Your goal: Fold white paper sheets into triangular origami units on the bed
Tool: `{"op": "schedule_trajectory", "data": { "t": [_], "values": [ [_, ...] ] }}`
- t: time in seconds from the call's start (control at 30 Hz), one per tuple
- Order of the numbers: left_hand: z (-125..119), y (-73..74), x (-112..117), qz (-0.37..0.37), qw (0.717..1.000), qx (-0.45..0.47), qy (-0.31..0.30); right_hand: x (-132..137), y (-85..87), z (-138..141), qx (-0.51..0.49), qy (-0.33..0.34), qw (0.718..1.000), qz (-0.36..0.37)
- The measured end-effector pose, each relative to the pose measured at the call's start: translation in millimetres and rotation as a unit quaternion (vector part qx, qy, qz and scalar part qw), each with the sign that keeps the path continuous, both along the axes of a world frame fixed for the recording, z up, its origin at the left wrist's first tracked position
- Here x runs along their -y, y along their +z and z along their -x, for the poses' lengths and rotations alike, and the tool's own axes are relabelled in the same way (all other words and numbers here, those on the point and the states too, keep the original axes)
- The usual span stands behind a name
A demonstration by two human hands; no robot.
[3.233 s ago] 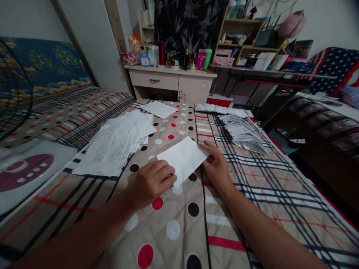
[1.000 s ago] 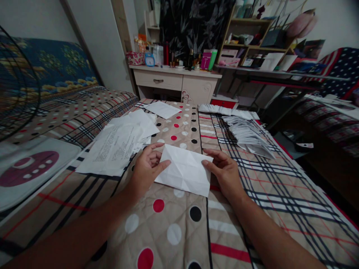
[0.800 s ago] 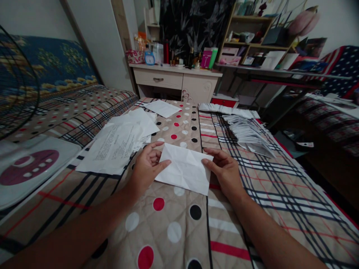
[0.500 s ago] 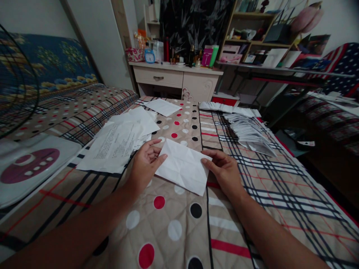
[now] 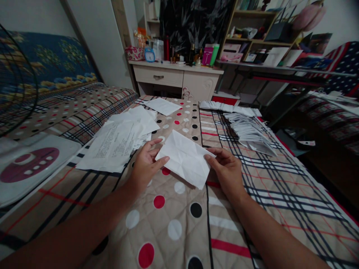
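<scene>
A creased white sheet of paper, folded into a rectangle point(image 5: 185, 158), is held tilted a little above the bedspread. My left hand point(image 5: 147, 160) pinches its left edge, thumb on top and fingers behind. At the right edge, my right hand point(image 5: 226, 166) grips a corner between thumb and fingers. To the left lie loose printed sheets point(image 5: 112, 142) in an overlapping pile. Farther back a single white paper point(image 5: 163, 106) lies flat. Over on the right, many folded papers point(image 5: 246, 130) stand fanned in a row, with another row point(image 5: 228, 108) behind them.
The quilted bedspread point(image 5: 174, 229) has dots and plaid bands. A white plastic bag point(image 5: 64, 149) with a purple print lies at the left edge. Beyond the bed stands a cream dresser point(image 5: 157, 76) with bottles and a blue clock point(image 5: 149, 55). A shelf desk point(image 5: 252, 43) is at the back right.
Both hands have raised and turned the folded paper slightly, moving it a little away from me and to the right. The piles on the bed have stayed where they were.
</scene>
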State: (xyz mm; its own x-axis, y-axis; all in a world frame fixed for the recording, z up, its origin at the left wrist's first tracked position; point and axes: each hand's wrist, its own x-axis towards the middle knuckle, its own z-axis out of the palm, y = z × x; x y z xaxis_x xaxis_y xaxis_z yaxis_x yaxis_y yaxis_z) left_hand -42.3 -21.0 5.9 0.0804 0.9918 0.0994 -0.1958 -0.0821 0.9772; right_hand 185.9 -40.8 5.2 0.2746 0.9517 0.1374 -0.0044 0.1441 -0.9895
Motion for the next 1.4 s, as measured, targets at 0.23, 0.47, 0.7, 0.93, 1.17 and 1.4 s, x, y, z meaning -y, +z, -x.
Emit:
{"op": "schedule_trajectory", "data": {
  "t": [0.23, 0.47, 0.7, 0.93, 1.17, 1.4],
  "values": [
    [3.5, -6.8, -3.2, -0.004, 1.000, -0.005, 0.013, 1.1, 3.3, 1.2, -0.027, 0.036, 0.999, 0.019],
    [4.7, -8.0, -4.7, -0.001, 1.000, -0.006, 0.020, 2.6, 6.0, 1.1, -0.016, 0.046, 0.998, 0.032],
    [5.4, -9.9, -5.9, -0.025, 0.999, -0.023, 0.031, 1.8, 4.1, 0.0, -0.032, 0.071, 0.996, 0.044],
    [6.7, -13.0, -8.4, -0.040, 0.997, -0.054, 0.038, 3.5, 2.6, -0.8, -0.031, 0.113, 0.992, 0.046],
    [5.8, -9.8, -9.8, -0.076, 0.991, -0.066, 0.090, 3.3, 1.2, -0.3, -0.007, 0.142, 0.989, 0.029],
    [6.4, -10.3, -9.7, -0.090, 0.991, -0.024, 0.091, 2.1, -2.4, 1.4, 0.036, 0.107, 0.994, -0.005]
  ]
}}
